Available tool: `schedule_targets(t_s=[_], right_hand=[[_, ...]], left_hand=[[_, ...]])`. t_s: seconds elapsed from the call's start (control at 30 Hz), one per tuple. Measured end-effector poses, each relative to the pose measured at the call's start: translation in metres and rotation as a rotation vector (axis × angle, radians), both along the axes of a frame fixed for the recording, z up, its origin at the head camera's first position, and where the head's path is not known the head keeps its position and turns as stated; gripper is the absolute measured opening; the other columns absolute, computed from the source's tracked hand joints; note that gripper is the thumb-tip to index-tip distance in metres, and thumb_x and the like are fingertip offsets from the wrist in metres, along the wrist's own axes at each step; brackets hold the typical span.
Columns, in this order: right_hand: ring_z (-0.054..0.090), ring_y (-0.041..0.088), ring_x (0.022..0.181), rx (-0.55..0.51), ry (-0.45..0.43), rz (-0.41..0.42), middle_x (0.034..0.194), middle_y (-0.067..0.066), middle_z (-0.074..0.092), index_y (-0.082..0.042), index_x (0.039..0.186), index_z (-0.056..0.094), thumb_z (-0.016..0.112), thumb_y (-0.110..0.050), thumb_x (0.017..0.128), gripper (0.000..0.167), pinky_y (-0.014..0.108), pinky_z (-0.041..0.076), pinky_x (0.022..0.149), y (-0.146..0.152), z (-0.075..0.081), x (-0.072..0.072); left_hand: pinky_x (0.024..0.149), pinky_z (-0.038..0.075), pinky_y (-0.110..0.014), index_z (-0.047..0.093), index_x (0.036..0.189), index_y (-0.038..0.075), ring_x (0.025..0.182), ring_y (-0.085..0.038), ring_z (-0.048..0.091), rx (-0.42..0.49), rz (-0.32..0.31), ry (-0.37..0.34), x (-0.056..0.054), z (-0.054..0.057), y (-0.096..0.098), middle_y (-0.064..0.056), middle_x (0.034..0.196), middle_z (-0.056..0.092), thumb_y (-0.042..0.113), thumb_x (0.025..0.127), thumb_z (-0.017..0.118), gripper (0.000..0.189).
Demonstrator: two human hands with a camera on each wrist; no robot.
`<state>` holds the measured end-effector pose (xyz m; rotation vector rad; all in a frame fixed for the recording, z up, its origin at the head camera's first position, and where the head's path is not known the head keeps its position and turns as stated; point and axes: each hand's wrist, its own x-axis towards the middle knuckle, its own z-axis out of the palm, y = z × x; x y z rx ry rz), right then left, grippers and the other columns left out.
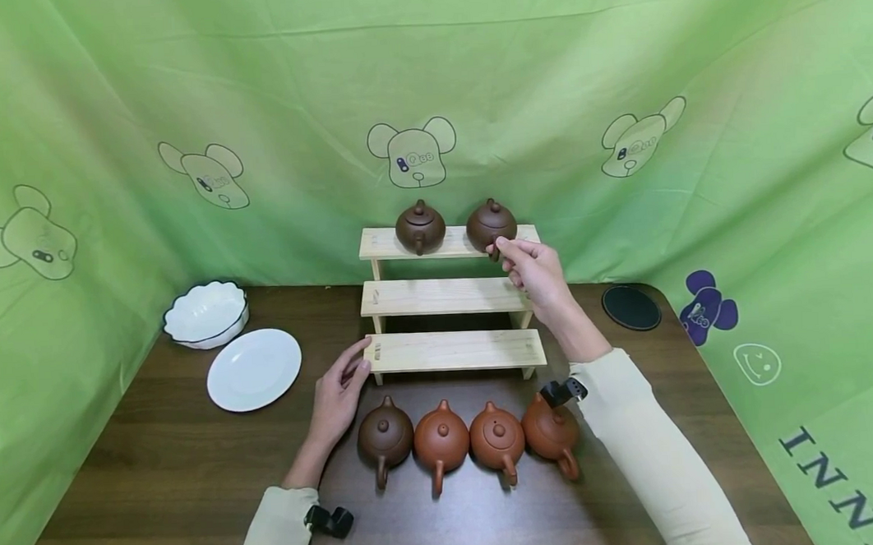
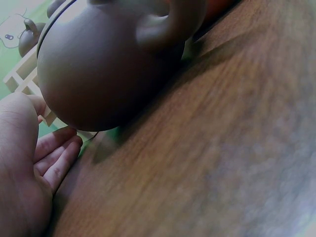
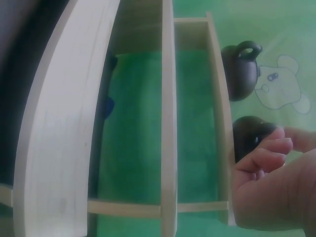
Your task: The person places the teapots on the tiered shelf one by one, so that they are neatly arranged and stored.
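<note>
On the top step of a pale wooden three-tier stand (image 1: 455, 350) sit two dark brown teapots. My right hand (image 1: 536, 274) pinches the handle of the right-hand teapot (image 1: 490, 223) between thumb and fingers; the right wrist view shows this teapot (image 3: 245, 134) at the step's edge, partly behind the fingers. The other teapot (image 1: 420, 227) stands to its left, handle facing forward. My left hand (image 1: 337, 397) touches the left end of the bottom step with thumb and fingertips, its fingers fairly straight. Just beside it, a dark brown teapot (image 2: 103, 69) fills much of the left wrist view.
In front of the stand, that brown teapot (image 1: 385, 433) and several orange-brown teapots (image 1: 441, 440) form a row on the dark wooden table (image 1: 159, 485). A white plate (image 1: 254, 370) and a scalloped white bowl (image 1: 206, 315) are at left. A black round coaster (image 1: 632, 307) lies at back right.
</note>
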<state>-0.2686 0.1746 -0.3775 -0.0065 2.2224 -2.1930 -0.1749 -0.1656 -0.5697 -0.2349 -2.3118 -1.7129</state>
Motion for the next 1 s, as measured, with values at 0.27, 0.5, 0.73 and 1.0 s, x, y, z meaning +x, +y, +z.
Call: schedule_targets(t_s=[0.27, 0.5, 0.73, 1.0], right_hand=[[0.042, 0.003, 0.060, -0.003, 0.035, -0.023, 0.075, -0.007, 0.057, -0.013, 0.107, 0.080, 0.069, -0.026, 0.112, 0.018, 0.018, 0.033, 0.056, 0.014, -0.001, 0.007], [0.041, 0.003, 0.058, -0.015, 0.045, -0.024, 0.075, -0.007, 0.057, -0.015, 0.108, 0.083, 0.070, -0.025, 0.112, 0.017, 0.018, 0.034, 0.055, 0.024, -0.002, 0.019], [0.039, 0.005, 0.060, -0.061, 0.033, -0.016, 0.076, -0.005, 0.056, -0.014, 0.107, 0.083, 0.067, -0.024, 0.114, 0.021, 0.018, 0.034, 0.054, 0.028, -0.006, 0.037], [0.039, 0.005, 0.060, -0.092, 0.041, -0.026, 0.075, -0.004, 0.055, -0.015, 0.105, 0.084, 0.065, -0.020, 0.114, 0.022, 0.018, 0.033, 0.055, 0.028, -0.011, 0.059]], left_hand=[[0.098, 0.059, -0.022, 0.070, 0.152, 0.020, 0.129, -0.023, 0.073, 0.005, 0.014, 0.058, -0.001, -0.002, 0.001, -0.014, 0.142, 0.075, 0.028, 0.114, 0.067, 0.039], [0.099, 0.057, -0.018, 0.070, 0.153, 0.022, 0.130, -0.019, 0.073, -0.007, 0.015, 0.044, 0.000, -0.001, 0.001, -0.011, 0.144, 0.074, 0.030, 0.114, 0.066, 0.039], [0.099, 0.057, -0.018, 0.070, 0.153, 0.018, 0.129, -0.023, 0.073, 0.016, 0.001, 0.063, 0.005, 0.009, 0.004, -0.014, 0.145, 0.073, 0.029, 0.115, 0.066, 0.040], [0.099, 0.058, -0.020, 0.069, 0.153, 0.019, 0.129, -0.020, 0.073, 0.017, 0.003, 0.043, 0.000, -0.001, 0.001, -0.014, 0.146, 0.072, 0.029, 0.115, 0.066, 0.040]])
